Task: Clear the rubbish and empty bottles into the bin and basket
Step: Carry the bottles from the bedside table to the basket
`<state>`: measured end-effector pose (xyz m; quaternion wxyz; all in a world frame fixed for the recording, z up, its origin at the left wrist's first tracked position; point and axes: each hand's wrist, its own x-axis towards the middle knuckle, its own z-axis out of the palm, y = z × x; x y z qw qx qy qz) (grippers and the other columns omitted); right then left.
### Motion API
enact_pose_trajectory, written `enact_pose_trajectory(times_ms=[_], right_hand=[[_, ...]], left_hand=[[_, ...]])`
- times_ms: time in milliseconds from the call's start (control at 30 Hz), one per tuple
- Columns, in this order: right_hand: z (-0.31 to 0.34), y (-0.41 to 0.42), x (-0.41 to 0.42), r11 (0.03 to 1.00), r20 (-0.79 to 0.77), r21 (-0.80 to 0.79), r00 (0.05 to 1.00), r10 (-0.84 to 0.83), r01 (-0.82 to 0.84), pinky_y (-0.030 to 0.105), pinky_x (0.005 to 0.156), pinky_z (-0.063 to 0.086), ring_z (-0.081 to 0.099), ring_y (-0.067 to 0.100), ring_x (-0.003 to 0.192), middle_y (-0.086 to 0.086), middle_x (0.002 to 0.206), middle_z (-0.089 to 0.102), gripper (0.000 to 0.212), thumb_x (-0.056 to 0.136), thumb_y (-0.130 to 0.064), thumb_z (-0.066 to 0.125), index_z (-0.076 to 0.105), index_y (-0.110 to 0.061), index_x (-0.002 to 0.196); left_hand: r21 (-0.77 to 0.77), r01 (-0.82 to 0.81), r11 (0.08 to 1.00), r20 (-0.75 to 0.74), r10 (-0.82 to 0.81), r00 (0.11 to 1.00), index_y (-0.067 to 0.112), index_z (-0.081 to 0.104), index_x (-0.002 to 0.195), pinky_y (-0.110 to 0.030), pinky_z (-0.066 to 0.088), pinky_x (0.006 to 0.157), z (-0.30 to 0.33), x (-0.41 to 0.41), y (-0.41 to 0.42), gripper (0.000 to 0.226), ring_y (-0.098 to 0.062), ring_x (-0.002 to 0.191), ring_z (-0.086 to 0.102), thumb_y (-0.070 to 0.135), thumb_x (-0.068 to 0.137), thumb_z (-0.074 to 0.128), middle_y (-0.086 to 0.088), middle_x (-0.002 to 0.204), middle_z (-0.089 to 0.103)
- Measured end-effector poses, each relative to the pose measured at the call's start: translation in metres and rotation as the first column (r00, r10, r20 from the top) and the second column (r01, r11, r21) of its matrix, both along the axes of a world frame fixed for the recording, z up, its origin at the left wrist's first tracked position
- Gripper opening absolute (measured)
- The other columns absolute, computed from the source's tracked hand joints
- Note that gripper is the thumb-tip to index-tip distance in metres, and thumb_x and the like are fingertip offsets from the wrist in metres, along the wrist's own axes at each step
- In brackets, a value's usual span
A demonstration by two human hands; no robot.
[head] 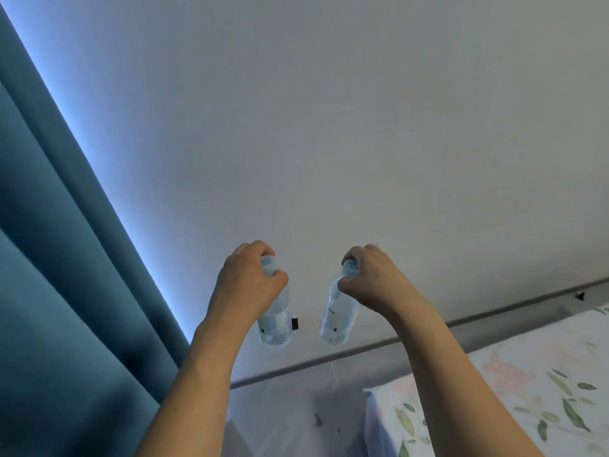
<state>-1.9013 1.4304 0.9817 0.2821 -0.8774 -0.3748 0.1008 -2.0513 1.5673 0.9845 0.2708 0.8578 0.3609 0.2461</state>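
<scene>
While each hand, left hand point(251, 281) and right hand point(371, 278), grips a clear bottle's top, curtain point(59, 258) and floral bedding point(514, 390) flank them

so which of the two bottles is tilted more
The bottle in the right hand, the right bottle: its base leans toward the left bottle, which hangs nearly straight down from the left hand.
</scene>
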Motion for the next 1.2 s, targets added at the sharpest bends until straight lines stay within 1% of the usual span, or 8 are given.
enact_pose_trajectory(times_ms=[133, 300, 400, 533, 733, 900, 1033, 1200], right_hand=[[0.003, 0.043, 0.042, 1.0, -0.023, -0.008, 1.0, -0.007, 0.007, 0.031, 0.069, 0.052, 0.055, 0.019, 0.086, -0.002, 0.103, 0.046, 0.026, 0.076, -0.019, 0.056, 0.056, -0.02, 0.103], [0.007, 0.087, 0.09, 0.999, -0.025, -0.014, 0.999, -0.045, 0.045, 0.026, 0.062, 0.045, 0.054, 0.019, 0.084, -0.002, 0.102, 0.046, 0.026, 0.076, -0.02, 0.058, 0.056, -0.019, 0.102], [0.009, 0.105, 0.114, 0.997, -0.039, -0.034, 0.997, -0.069, 0.068, 0.024, 0.06, 0.043, 0.054, 0.018, 0.084, -0.003, 0.102, 0.046, 0.025, 0.077, -0.02, 0.059, 0.056, -0.019, 0.102], [0.011, 0.116, 0.145, 0.988, -0.032, -0.041, 0.988, -0.15, 0.148, 0.023, 0.062, 0.043, 0.053, 0.017, 0.086, -0.002, 0.105, 0.046, 0.026, 0.078, -0.022, 0.06, 0.056, -0.019, 0.104], [0.013, 0.09, 0.183, 0.915, -0.04, -0.043, 0.915, -0.402, 0.401, 0.021, 0.06, 0.041, 0.053, 0.017, 0.087, -0.003, 0.107, 0.046, 0.027, 0.079, -0.022, 0.06, 0.056, -0.02, 0.106], [0.009, 0.04, 0.204, 0.806, -0.029, -0.076, 0.806, -0.591, 0.587, 0.025, 0.069, 0.045, 0.054, 0.017, 0.086, -0.003, 0.106, 0.046, 0.027, 0.08, -0.023, 0.06, 0.056, -0.02, 0.106], [0.007, -0.002, 0.228, 0.727, -0.005, -0.092, 0.73, -0.683, 0.68, 0.025, 0.07, 0.044, 0.053, 0.016, 0.088, -0.003, 0.107, 0.045, 0.028, 0.079, -0.022, 0.06, 0.056, -0.019, 0.107], [0.005, -0.036, 0.266, 0.656, -0.013, -0.057, 0.657, -0.754, 0.753, 0.025, 0.067, 0.041, 0.052, 0.018, 0.086, -0.003, 0.103, 0.043, 0.021, 0.078, -0.022, 0.059, 0.053, -0.021, 0.098]], left_hand=[[0.005, 0.022, 1.0, -0.013, -0.021, 1.0, 0.025, 0.059, 0.102, -0.027, 0.045, 0.071, 0.007, 0.04, 0.039, 0.024, -0.015, 0.089, 0.054, 0.022, 0.079, 0.061, 0.007, 0.103, 0.056], [0.017, 0.07, 0.997, 0.004, -0.07, 0.998, 0.027, 0.06, 0.102, -0.026, 0.046, 0.076, 0.014, 0.09, 0.08, 0.025, -0.013, 0.091, 0.055, 0.023, 0.078, 0.061, 0.011, 0.102, 0.056], [0.017, 0.138, 0.99, 0.012, -0.138, 0.99, 0.027, 0.06, 0.103, -0.028, 0.048, 0.079, 0.016, 0.118, 0.102, 0.025, -0.012, 0.092, 0.055, 0.023, 0.078, 0.061, 0.011, 0.101, 0.056], [0.052, 0.262, 0.964, 0.019, -0.263, 0.965, 0.026, 0.06, 0.102, -0.027, 0.048, 0.077, 0.017, 0.166, 0.127, 0.024, -0.011, 0.089, 0.055, 0.023, 0.078, 0.061, 0.011, 0.099, 0.056], [0.068, 0.516, 0.854, -0.023, -0.516, 0.856, 0.026, 0.061, 0.101, -0.028, 0.048, 0.078, 0.019, 0.245, 0.135, 0.025, -0.013, 0.088, 0.056, 0.022, 0.077, 0.062, 0.01, 0.099, 0.057], [0.038, 0.671, 0.74, -0.003, -0.672, 0.741, 0.026, 0.06, 0.097, -0.025, 0.046, 0.073, 0.017, 0.314, 0.105, 0.022, -0.011, 0.086, 0.055, 0.019, 0.076, 0.062, 0.009, 0.098, 0.056], [0.014, 0.754, 0.657, -0.006, -0.754, 0.657, 0.026, 0.059, 0.095, -0.018, 0.042, 0.064, 0.015, 0.363, 0.068, 0.019, -0.008, 0.083, 0.054, 0.019, 0.077, 0.06, 0.009, 0.098, 0.055], [0.019, 0.832, 0.555, -0.035, -0.831, 0.555, 0.026, 0.058, 0.098, -0.02, 0.043, 0.064, 0.023, 0.424, 0.029, 0.02, -0.008, 0.085, 0.054, 0.023, 0.079, 0.059, 0.01, 0.1, 0.053]])
